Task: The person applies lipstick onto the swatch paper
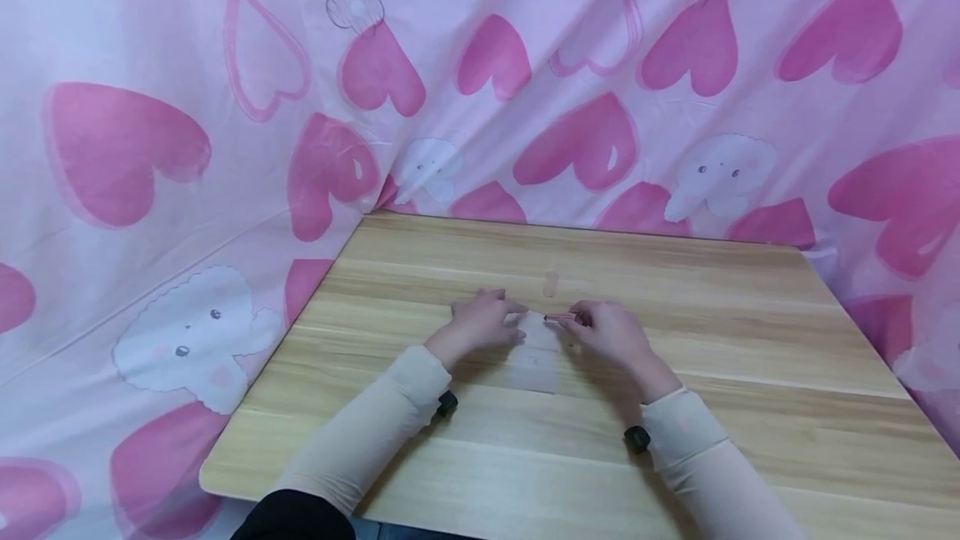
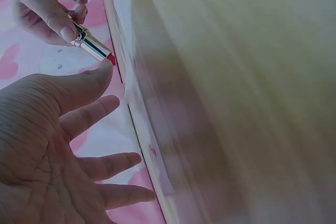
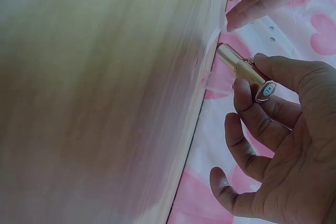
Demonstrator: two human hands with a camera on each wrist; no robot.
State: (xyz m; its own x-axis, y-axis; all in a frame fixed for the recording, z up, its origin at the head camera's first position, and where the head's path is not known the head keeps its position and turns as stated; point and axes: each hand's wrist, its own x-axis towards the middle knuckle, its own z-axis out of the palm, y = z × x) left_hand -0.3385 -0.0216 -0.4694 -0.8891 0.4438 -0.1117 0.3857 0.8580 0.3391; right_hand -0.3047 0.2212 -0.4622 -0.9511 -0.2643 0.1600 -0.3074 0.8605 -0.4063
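Looking outward from the right hand (image 1: 613,333), we see its thumb and index finger pinching a gold lipstick (image 1: 564,317), while its other fingers curl loosely away from the tube. The lipstick lies on that hand's left side, its emblem-marked base (image 3: 266,91) toward the palm and its red tip (image 2: 112,60) pointing away. We judge this the relation that matters most: the long axis runs leftward and, in the wrist views, slants toward a thin whitish sheet (image 1: 534,372), with the tip over its far part. We cannot tell whether it touches. The left hand (image 1: 478,325), fingers spread, lies beside the sheet's left edge, near the tip; whether it presses there we cannot tell. The sheet lies on the wooden tabletop (image 1: 517,461), between both hands. Beyond it we find a small pinkish piece (image 1: 551,284), too faint to identify, and farther off, heart-patterned cloth (image 1: 435,15).
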